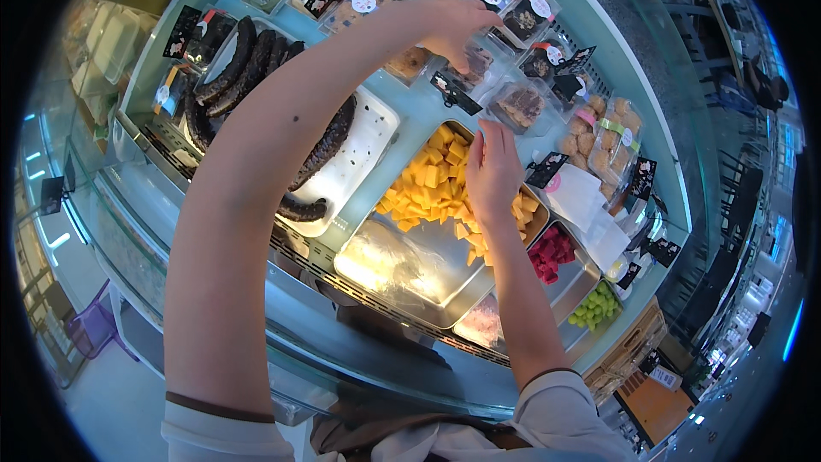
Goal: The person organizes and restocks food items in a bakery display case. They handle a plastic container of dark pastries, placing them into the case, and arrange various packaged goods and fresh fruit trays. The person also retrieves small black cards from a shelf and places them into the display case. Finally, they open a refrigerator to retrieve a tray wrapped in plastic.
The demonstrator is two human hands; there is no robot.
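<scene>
Both of my arms reach into a refrigerated display case. My left hand [458,29], fingers spread, is over clear boxes of pastry near the far side, close to a box with a dark crumbly topping [476,64]; whether it touches that box I cannot tell. My right hand [497,170] hovers above a steel tray of diced yellow fruit [426,183], its fingertips near a clear box with a purplish-brown pastry [518,106]. Whether it holds anything is hidden. A small black sign [455,94] stands between the hands.
White trays [369,141] of long dark seeded loaves [234,67] lie at left. Diced red fruit [551,253], green grapes [595,307] and boxed round puffs [616,144] are at right. Black signs stand among the boxes. The case's glass edge [378,391] runs before me.
</scene>
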